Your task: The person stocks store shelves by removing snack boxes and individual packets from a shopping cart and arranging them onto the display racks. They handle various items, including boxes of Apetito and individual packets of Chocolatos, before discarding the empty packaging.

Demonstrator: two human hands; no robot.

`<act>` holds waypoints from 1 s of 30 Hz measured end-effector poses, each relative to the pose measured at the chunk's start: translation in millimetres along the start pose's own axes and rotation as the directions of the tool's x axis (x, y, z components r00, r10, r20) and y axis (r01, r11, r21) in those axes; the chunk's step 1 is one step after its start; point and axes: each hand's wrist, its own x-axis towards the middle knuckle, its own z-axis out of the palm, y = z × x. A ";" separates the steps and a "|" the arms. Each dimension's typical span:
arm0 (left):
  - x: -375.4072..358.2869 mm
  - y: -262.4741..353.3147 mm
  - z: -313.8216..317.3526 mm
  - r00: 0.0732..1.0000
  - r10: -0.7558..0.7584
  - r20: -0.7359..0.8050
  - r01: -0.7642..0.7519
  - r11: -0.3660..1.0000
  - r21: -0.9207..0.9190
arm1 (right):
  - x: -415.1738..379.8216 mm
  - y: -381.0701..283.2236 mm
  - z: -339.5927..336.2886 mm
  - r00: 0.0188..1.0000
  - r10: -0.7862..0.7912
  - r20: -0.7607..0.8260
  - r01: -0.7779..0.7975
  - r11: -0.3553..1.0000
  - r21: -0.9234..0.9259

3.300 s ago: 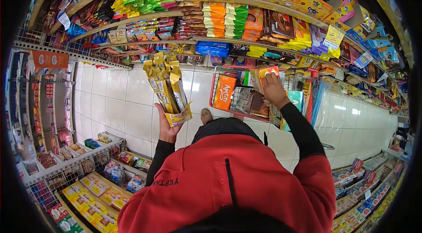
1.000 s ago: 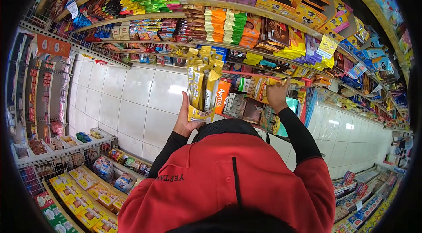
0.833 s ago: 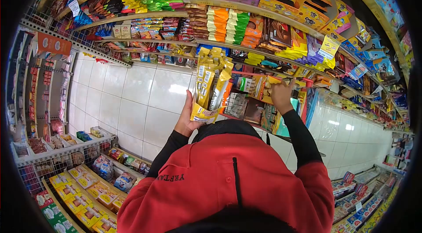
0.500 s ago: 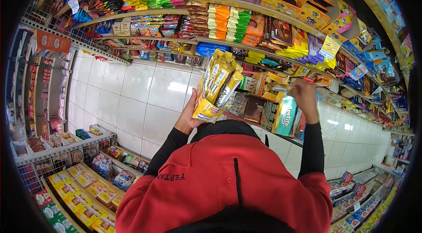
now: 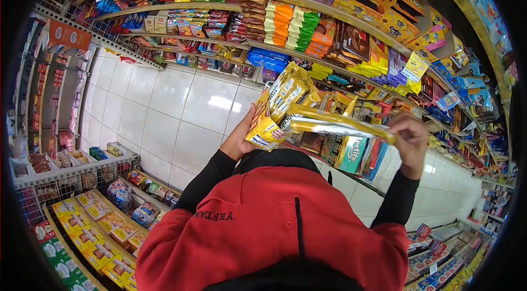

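Note:
My left hand (image 5: 241,136) is wrapped round the lower left side of a yellow box (image 5: 264,126) packed with upright yellow snack packets (image 5: 292,87). In my right hand (image 5: 409,140), the fingers pinch the right end of a long yellow and silver packet (image 5: 340,122). That packet lies nearly level, its left end at the box's right side. Behind and below it, a teal Apetito box (image 5: 351,155) stands in a basket among other packages.
Shelves of colourful packets (image 5: 291,27) curve across the top and right. White floor tiles (image 5: 159,110) lie between them and me. At lower left, a low shelf holds yellow boxes (image 5: 99,236). A wire rack (image 5: 77,173) stands at the left.
My right hand has moved right and down, and the long packet now stretches from it to the box. The yellow box has shifted slightly right.

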 end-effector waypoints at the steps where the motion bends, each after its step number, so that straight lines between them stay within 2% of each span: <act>1: -1.4 -0.8 5.3 1.000 0.001 -0.001 -0.001 1.000 0.002 | 4.6 4.2 4.7 1.000 -0.001 0.000 0.001 1.000 0.002; 3: -4.6 -2.8 17.0 1.000 -0.001 0.026 0.000 1.000 0.025 | 12.5 11.2 10.5 0.986 0.074 0.152 -0.071 0.997 -0.028; 6: -4.8 -2.8 17.5 1.000 0.006 0.024 -0.007 0.999 0.046 | 20.8 19.1 4.1 0.957 0.157 0.243 -0.156 0.987 -0.023; 10: -3.9 -2.3 17.4 0.999 0.006 0.037 -0.008 0.999 0.054 | 32.4 17.1 -5.5 0.928 0.170 0.331 -0.148 0.985 -0.091; 12: -0.8 -3.1 11.2 0.999 0.031 -0.032 -0.030 0.999 0.034 | 41.5 18.6 -9.2 0.862 0.189 0.470 -0.110 0.976 -0.190; 13: -1.2 -2.8 11.9 0.999 0.035 -0.033 -0.034 0.999 0.033 | 47.7 17.9 -7.5 0.861 0.186 0.474 -0.107 0.976 -0.189; 15: -2.8 -3.4 15.2 0.986 0.088 -0.144 -0.069 0.989 0.129 | 59.5 14.8 3.1 0.817 0.186 0.545 -0.034 0.960 -0.276; 16: -3.7 -3.9 19.1 0.985 0.090 -0.144 -0.072 0.989 0.128 | 63.0 13.7 11.5 0.816 0.185 0.548 -0.032 0.961 -0.276; 18: -5.7 -5.6 30.9 0.960 0.130 -0.247 -0.075 0.972 0.221 | 68.6 13.3 32.9 0.868 0.092 0.489 0.042 0.965 -0.257; 19: -6.2 -7.6 35.3 0.964 0.138 -0.228 -0.086 0.971 0.225 | 72.3 16.7 41.4 0.868 0.036 0.495 0.118 0.953 -0.277; 20: -5.8 -8.3 34.8 0.964 0.138 -0.226 -0.086 0.970 0.227 | 73.3 16.9 51.0 0.869 0.035 0.494 0.119 0.953 -0.278; 22: -3.0 -10.3 29.5 0.976 0.134 -0.175 -0.092 0.969 0.227 | 74.6 16.7 70.6 0.899 -0.177 0.401 0.308 0.906 -0.290; 23: 0.6 -11.7 21.5 0.976 0.131 -0.173 -0.090 0.970 0.227 | 74.6 19.6 79.1 0.906 -0.212 0.367 0.343 0.876 -0.340; 25: 6.2 -12.4 9.8 0.992 0.113 -0.054 -0.101 0.979 0.179 | 76.7 19.7 94.9 0.911 -0.247 0.329 0.372 0.839 -0.398; 26: 5.4 -12.1 9.6 0.993 0.110 -0.053 -0.099 0.978 0.181 | 77.7 18.4 101.5 0.912 -0.286 0.294 0.396 0.798 -0.454; 28: 1.2 -11.4 16.8 0.994 0.057 0.092 -0.063 0.996 0.063 | 79.3 15.8 107.0 0.910 -0.288 0.299 0.404 0.784 -0.471; 30: -4.8 -11.4 32.2 0.993 0.077 0.093 -0.078 0.997 0.003 | 83.0 13.5 104.4 0.884 -0.255 0.392 0.433 0.761 -0.482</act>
